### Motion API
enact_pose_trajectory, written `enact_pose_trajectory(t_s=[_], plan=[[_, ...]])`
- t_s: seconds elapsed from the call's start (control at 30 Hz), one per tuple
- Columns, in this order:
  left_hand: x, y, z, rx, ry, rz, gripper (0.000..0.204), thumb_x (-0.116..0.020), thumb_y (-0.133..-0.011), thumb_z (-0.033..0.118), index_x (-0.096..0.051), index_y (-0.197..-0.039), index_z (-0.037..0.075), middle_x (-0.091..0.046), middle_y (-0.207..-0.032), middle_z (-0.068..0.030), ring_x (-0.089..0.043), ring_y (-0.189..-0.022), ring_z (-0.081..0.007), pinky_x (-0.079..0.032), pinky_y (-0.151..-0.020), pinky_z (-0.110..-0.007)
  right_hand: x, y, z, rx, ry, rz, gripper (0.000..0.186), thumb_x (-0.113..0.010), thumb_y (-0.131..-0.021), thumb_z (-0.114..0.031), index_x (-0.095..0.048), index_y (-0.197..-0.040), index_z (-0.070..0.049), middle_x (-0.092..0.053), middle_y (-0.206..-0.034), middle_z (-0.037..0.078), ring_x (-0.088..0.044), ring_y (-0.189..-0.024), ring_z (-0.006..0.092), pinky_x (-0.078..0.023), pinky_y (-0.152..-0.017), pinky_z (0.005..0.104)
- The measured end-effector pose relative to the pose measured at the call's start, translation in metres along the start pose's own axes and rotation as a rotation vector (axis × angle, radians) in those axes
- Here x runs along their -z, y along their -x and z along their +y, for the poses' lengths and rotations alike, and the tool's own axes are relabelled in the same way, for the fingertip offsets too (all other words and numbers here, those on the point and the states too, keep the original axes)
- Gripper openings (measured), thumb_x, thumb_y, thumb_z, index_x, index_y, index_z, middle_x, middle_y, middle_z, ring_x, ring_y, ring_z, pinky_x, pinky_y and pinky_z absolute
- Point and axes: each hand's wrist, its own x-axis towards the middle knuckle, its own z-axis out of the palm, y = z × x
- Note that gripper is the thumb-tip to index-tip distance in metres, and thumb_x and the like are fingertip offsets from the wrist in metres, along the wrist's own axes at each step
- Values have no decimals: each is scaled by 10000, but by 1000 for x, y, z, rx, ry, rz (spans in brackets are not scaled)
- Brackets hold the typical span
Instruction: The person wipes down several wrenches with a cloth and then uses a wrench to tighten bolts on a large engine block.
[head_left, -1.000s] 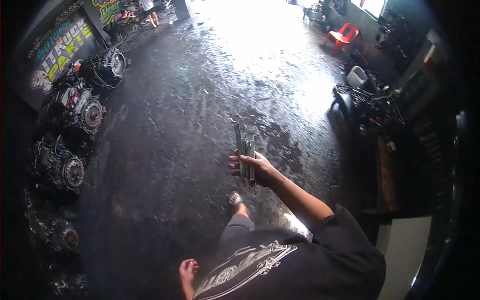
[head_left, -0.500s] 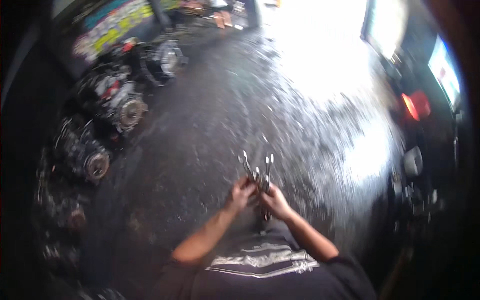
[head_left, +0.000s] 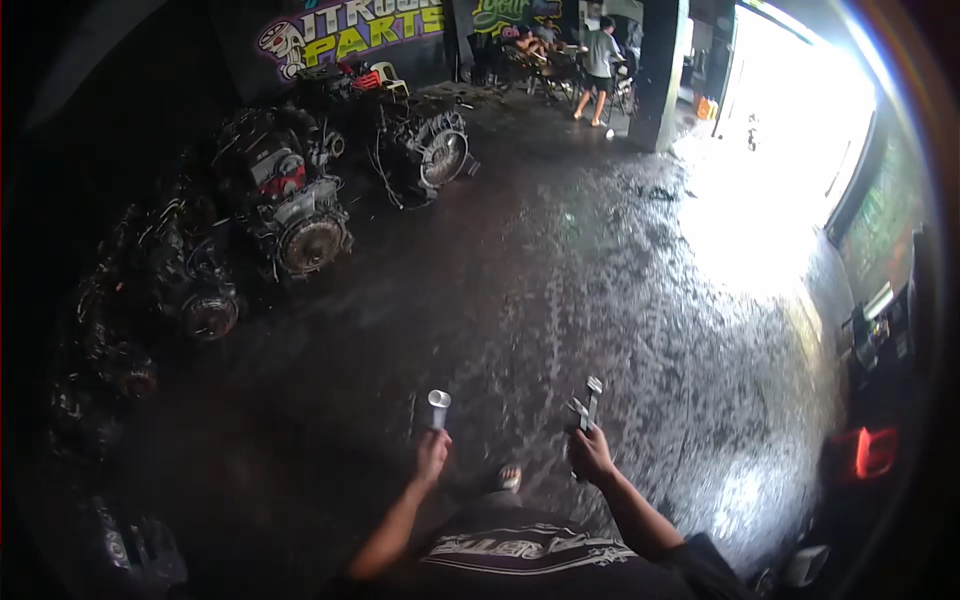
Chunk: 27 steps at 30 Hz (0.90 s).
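Observation:
My left hand is closed round a silver wrench, held upright with a round hollow end at the top. My right hand grips a bundle of silver wrenches, their heads sticking up above the fingers. The two hands are apart in front of my dark shirt. Below and between them, my sandalled foot shows on the wet, dark floor.
Greasy engines line the left side, with another engine farther back. A person stands beside seated people by a pillar. A bright doorway is at the upper right. A red chair sits at the right edge.
The wrenches were bunched in my right hand, then both hands met on them; now the hands are apart, each holding some. My view has swung left toward the engines.

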Motion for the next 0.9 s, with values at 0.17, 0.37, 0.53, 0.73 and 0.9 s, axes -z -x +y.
enact_pose_trajectory(t_s=[0.17,0.37,0.53,0.73,0.9], plan=[[-131,-259,47,-36,-406,-326,310,-591,-994,244,-620,-1224,38,-584,-805,-50,-586,-725,-176,-502,-660,-354,100,-152,-116,-260,-159,207,210,-604,-1020,-306,-589,-940,-113,-497,-639,-46,-457,-455,80,-342,-385,282],[-340,-459,213,-537,-645,-460,468,-614,-981,253,-542,-1382,23,-578,-1164,-201,-636,-1037,-360,-520,-905,-457,74,-436,-237,-133,-836,396,334,-635,-987,-476,-570,-914,-156,-532,-767,-36,-507,-618,108,-421,-554,267],[-370,-664,398,-327,-320,-419,337,-653,-969,134,-623,-1294,50,-604,-1178,-111,-646,-1021,-203,-534,-891,-337,155,-698,-390,-62,-413,133,391,-579,-1021,-391,-486,-703,-184,-444,-580,-42,-438,-486,91,-338,-433,316],[-303,-913,364,-453,-374,106,202,-631,-986,125,-657,-1169,44,-671,-1070,-92,-671,-999,-193,-538,-844,-316,194,-1031,-535,362,856,26,360,-617,-973,-380,-617,-794,-67,-653,-690,118,-653,-624,312,-494,-554,435],[-297,-1146,301,-12,-291,133,240,-664,-966,224,-675,-1138,56,-714,-963,-103,-696,-906,-236,-546,-819,-358,302,-1286,-528,23,1512,-34,539,-612,-899,-533,-724,-947,-8,-699,-895,263,-687,-873,456,-548,-715,532]])
